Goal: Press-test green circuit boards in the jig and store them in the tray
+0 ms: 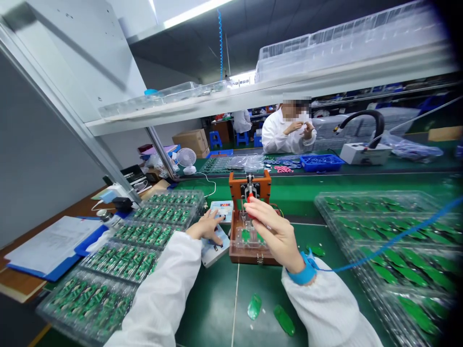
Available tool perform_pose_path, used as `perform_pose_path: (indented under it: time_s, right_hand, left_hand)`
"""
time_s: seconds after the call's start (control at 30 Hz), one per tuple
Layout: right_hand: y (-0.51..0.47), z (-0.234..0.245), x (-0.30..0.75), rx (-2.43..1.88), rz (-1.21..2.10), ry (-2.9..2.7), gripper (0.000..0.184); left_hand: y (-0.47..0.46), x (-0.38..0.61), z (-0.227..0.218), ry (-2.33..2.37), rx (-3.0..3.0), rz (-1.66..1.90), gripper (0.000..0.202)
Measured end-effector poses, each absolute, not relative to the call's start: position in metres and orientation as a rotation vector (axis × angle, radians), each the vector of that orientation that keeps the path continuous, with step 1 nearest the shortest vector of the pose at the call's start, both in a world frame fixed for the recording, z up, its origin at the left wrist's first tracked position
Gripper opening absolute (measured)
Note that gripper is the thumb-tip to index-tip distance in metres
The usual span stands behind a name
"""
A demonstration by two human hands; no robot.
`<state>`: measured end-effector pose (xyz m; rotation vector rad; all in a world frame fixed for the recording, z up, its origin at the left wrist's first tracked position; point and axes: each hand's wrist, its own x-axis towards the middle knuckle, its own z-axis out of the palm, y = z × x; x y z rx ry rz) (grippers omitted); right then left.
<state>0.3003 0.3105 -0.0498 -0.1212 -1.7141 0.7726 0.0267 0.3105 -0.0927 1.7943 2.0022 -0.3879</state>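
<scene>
My right hand (275, 230) grips the red-tipped lever (250, 195) of an orange-brown test fixture (236, 185) on the green mat. A small green circuit board (246, 235) lies in the fixture's clear bed. My left hand (209, 226) rests fingers-down on a small white and blue meter box (220, 241) just left of the fixture. A blue wrist strap (303, 274) with a coiled blue cord (390, 243) is on my right wrist. Both sleeves are white.
Clear trays of green boards (144, 236) stretch along the left; more trays (390, 231) fill the right. Two loose green boards (269, 312) lie on the mat near me. A blue clipboard (47, 250) lies far left. Across the bench, a person in white (285, 132) works.
</scene>
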Motion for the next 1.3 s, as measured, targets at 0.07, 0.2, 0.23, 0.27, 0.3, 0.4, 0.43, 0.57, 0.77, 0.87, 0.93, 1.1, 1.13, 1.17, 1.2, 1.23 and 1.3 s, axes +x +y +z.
perform_pose_path:
  time_s: [0.07, 0.2, 0.23, 0.27, 0.3, 0.4, 0.43, 0.57, 0.77, 0.87, 0.93, 1.1, 1.13, 1.17, 1.2, 1.23, 1.3]
  right_hand:
    - [0.310, -0.050, 0.300, -0.119, 0.773, -1.708, 0.044]
    - [0.309, -0.050, 0.300, -0.126, 0.778, -1.696, 0.041]
    - [0.309, -0.051, 0.300, -0.128, 0.780, -1.693, 0.040]
    - [0.309, -0.051, 0.300, -0.128, 0.781, -1.691, 0.040]
    - [0.308, -0.050, 0.300, -0.128, 0.781, -1.688, 0.040]
    - [0.308, -0.050, 0.300, -0.130, 0.783, -1.681, 0.039]
    - [0.308, -0.049, 0.300, -0.128, 0.784, -1.680, 0.039]
    - [0.308, -0.049, 0.299, -0.125, 0.789, -1.678, 0.040]
    - [0.307, -0.050, 0.299, -0.150, 0.784, -1.668, 0.036]
    - [0.307, -0.051, 0.299, -0.164, 0.780, -1.675, 0.034]
    - [0.307, -0.051, 0.299, -0.170, 0.786, -1.675, 0.034]
    - [0.307, -0.051, 0.299, -0.155, 0.798, -1.671, 0.036]
    - [0.307, -0.051, 0.299, -0.154, 0.799, -1.673, 0.036]
    - [0.307, -0.051, 0.299, -0.155, 0.800, -1.677, 0.036]
    - [0.307, -0.051, 0.299, -0.160, 0.802, -1.680, 0.036]
    - [0.308, -0.052, 0.299, -0.167, 0.804, -1.683, 0.036]
    - [0.308, -0.053, 0.299, -0.177, 0.803, -1.690, 0.036]
  left_hand:
    - [0.313, 0.030, -0.094, 1.979, 1.806, -0.457, 0.133]
    - [0.313, 0.036, -0.095, 1.978, 1.804, -0.536, 0.134]
    - [0.313, 0.036, -0.095, 1.983, 1.805, -0.551, 0.134]
    - [0.313, 0.035, -0.095, 1.985, 1.809, -0.554, 0.134]
    - [0.313, 0.033, -0.095, 1.983, 1.812, -0.550, 0.134]
    - [0.312, 0.027, -0.093, 1.984, 1.806, -0.508, 0.136]
    - [0.312, 0.025, -0.092, 1.990, 1.794, -0.503, 0.138]
    - [0.310, 0.018, -0.091, 1.978, 1.748, -0.577, 0.143]
    - [0.310, 0.014, -0.092, 1.949, 1.746, -0.566, 0.145]
    - [0.309, 0.015, -0.092, 1.961, 1.747, -0.573, 0.149]
    - [0.308, 0.016, -0.094, 1.966, 1.742, -0.592, 0.151]
    - [0.310, 0.020, -0.091, 1.998, 1.716, -0.604, 0.148]
    - [0.309, 0.022, -0.085, 2.020, 1.714, -0.593, 0.147]
    - [0.307, 0.027, -0.077, 2.051, 1.731, -0.548, 0.145]
    - [0.302, 0.034, -0.069, 2.086, 1.767, -0.472, 0.139]
    - [0.295, 0.043, -0.060, 2.118, 1.817, -0.377, 0.128]
    - [0.274, 0.072, -0.049, 2.114, 1.951, -0.183, 0.091]
